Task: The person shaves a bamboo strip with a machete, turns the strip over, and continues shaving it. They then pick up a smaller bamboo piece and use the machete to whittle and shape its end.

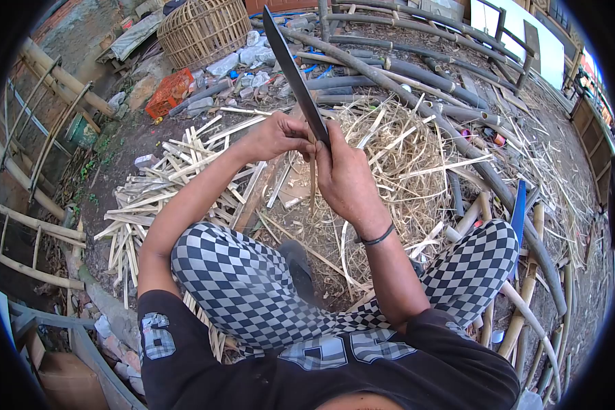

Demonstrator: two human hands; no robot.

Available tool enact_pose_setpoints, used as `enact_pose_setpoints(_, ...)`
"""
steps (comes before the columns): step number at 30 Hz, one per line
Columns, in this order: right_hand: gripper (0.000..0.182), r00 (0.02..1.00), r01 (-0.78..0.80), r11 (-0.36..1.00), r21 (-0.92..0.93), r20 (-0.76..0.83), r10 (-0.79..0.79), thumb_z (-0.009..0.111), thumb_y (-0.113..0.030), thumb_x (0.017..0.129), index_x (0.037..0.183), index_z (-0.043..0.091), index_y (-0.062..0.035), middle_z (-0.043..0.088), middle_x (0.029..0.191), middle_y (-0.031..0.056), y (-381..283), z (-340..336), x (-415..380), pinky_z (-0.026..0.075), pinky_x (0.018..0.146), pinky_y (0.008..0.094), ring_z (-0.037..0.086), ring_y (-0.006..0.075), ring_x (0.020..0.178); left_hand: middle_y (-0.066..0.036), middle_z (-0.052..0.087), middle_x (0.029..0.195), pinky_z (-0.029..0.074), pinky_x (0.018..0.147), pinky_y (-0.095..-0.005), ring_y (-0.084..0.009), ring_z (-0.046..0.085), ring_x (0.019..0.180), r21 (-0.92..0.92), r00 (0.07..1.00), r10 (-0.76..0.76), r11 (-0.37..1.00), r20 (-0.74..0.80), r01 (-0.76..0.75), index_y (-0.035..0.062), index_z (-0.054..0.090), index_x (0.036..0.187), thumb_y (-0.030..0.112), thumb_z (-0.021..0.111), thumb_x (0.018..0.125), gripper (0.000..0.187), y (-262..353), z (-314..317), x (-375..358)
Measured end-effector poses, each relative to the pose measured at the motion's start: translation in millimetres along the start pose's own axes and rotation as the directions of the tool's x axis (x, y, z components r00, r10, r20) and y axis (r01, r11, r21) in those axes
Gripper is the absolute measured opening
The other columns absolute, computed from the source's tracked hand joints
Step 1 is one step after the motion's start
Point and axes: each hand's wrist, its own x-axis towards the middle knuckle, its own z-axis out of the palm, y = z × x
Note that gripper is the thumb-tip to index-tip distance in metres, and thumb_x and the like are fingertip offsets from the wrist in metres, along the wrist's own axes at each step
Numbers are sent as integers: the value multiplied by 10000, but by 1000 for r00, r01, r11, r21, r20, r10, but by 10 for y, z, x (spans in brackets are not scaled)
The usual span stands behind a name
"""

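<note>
A long dark blade (294,75) points up and away from me, its lower end in my right hand (348,174), whose fingers are wrapped round it. My left hand (277,137) is beside it, fingers pinched on a thin bamboo strip (313,181) that hangs down between the hands, close to the base of the blade. The blade's handle is hidden by my right hand. Below and beyond the hands lies a heap of thin shavings (389,160). Cut bamboo strips (140,212) are piled on the left.
A woven bamboo basket (205,31) and an orange crate (169,93) stand at the back left. Long bamboo poles (430,102) cross the back and right. A blue object (519,212) is by my right knee. A cardboard box (72,383) sits at the lower left.
</note>
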Motion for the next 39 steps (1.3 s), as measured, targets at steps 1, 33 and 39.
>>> enact_pose_setpoints(1,291,1000,0,1000,4,-5,0,506,-124,994,1268,449,-43,635,680,278,5,0,-1,476,631,607,633,507,672,-67,747,863,570,752,-276,-120,690,787,-16,1000,5,1000,8,-4,-21,758,1023,93,751,904,165,-4,2,-1)
enact_pose_setpoints(33,187,1000,4,978,-208,15,-1,497,-169,1016,1196,486,-117,646,682,250,-2,-50,-8,481,605,603,650,487,682,-81,743,938,581,774,-310,-158,705,857,-10,999,26,1000,43,-26,-2,716,1083,119,681,960,176,132,12,4)
enact_pose_setpoints(39,177,999,-7,982,-190,37,14,494,-187,1023,1186,497,-117,639,667,253,-81,-123,-20,482,612,602,647,488,678,-67,748,928,579,770,-307,-149,703,848,-30,1000,15,999,20,-14,-14,716,1073,103,679,956,169,198,34,7)
